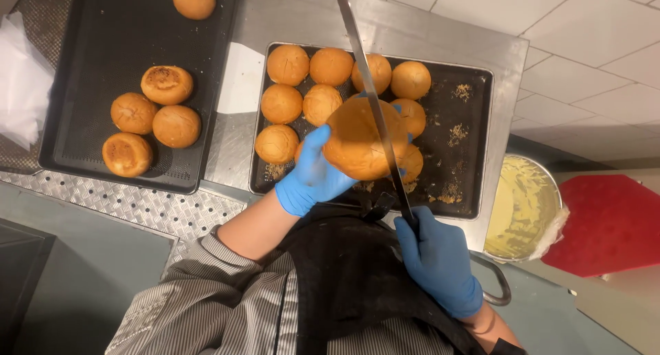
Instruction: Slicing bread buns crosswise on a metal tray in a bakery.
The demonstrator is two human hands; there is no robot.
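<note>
Blue gloves, striped sleeves, black apron

Buns crowd left; tray's right bare.

We hold round golden-brown bun, lifted above dark baking tray, smooth crust facing up, faint score lines across top. Long knife lies across bun's right part, thin steel blade running from top of view down to dark handle near our body, edge pressed into crust.
</note>
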